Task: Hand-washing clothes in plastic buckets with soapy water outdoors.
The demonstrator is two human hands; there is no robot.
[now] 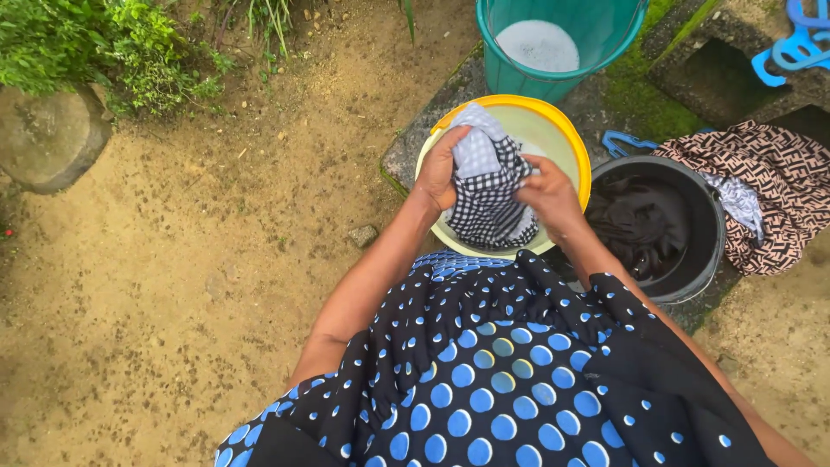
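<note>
A checked cloth (488,190) was gripped between the left hand (439,171) and right hand (551,197), bunched lengthwise over the yellow basin (566,138).

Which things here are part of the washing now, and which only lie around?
In use:
- left hand and right hand, both gripping the checked cloth
- yellow basin beneath it

Lying about:
- green bucket
- black bucket of dark laundry
- patterned brown cloth
- blue hangers

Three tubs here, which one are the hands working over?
The yellow-rimmed basin: both hands grip the checked cloth over it. The teal bucket and black bucket stand untouched.
</note>
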